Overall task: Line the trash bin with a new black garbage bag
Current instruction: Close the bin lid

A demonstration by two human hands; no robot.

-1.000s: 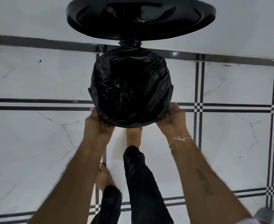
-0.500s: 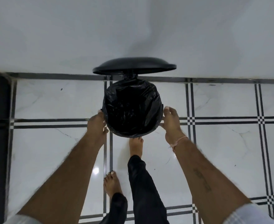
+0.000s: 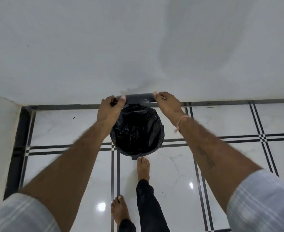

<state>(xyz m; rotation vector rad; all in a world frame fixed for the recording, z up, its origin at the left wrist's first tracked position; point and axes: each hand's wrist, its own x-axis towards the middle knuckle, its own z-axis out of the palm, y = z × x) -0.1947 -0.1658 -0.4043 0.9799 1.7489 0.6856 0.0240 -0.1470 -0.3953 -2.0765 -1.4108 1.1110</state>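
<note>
At the centre of the frame, against the white wall (image 3: 138, 47), stands the trash bin (image 3: 161, 136), its mouth lined with a crumpled black garbage bag (image 3: 136, 129). The left hand (image 3: 110, 109) and the right hand (image 3: 167, 102) each close around one end of the raised black lid (image 3: 139, 97). A bare foot (image 3: 143, 168) rests just below the bin on the marble floor (image 3: 221, 164).

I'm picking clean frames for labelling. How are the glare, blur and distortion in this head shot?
Head view: glare spots on the glossy floor; the wall-floor line bows, a wide-angle warp; the forearms and sleeves are softly blurred; the bag interior is near-black with little detail; the left hand and right hand on the lid stay fairly sharp.
</note>
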